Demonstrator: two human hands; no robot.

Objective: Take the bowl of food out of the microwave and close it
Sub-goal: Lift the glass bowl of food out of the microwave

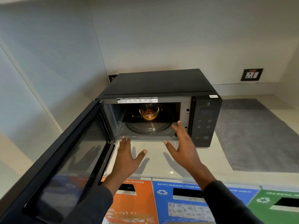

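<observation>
Both hands are spread wide and hold nothing: the left hand (125,155) is at the cavity's front sill, the right hand (182,143) at its right front corner. The glass bowl of food (149,112) lies ahead and between the 2, centred on the turntable (163,125) inside the microwave (161,88). Its door (68,159) stands swung open to the left; the right hand looks slightly nearer.

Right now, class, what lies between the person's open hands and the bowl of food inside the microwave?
In the head view, only bare turntable glass and the cavity's front sill separate the left hand and right hand from the bowl.
</observation>
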